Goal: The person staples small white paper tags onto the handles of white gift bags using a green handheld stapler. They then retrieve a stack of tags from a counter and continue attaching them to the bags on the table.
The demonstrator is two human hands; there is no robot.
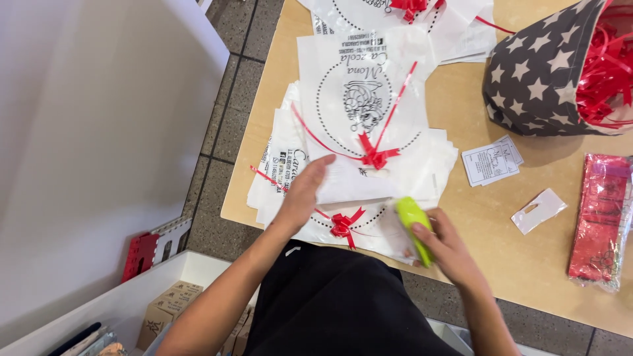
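head view: the left hand (pixel 304 191) lay flat, fingers together, pressing a white bag (pixel 359 118) on the table (pixel 527 257). at its 3 o'clock, the right hand (pixel 448 245) had fingers clamped round a green tool (pixel 413 221), touching the bag pile.

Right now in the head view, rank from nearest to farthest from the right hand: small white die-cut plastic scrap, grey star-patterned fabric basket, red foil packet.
From the right hand:
1. Small white die-cut plastic scrap, just right of it.
2. Red foil packet, at the table's right edge.
3. Grey star-patterned fabric basket, top right.
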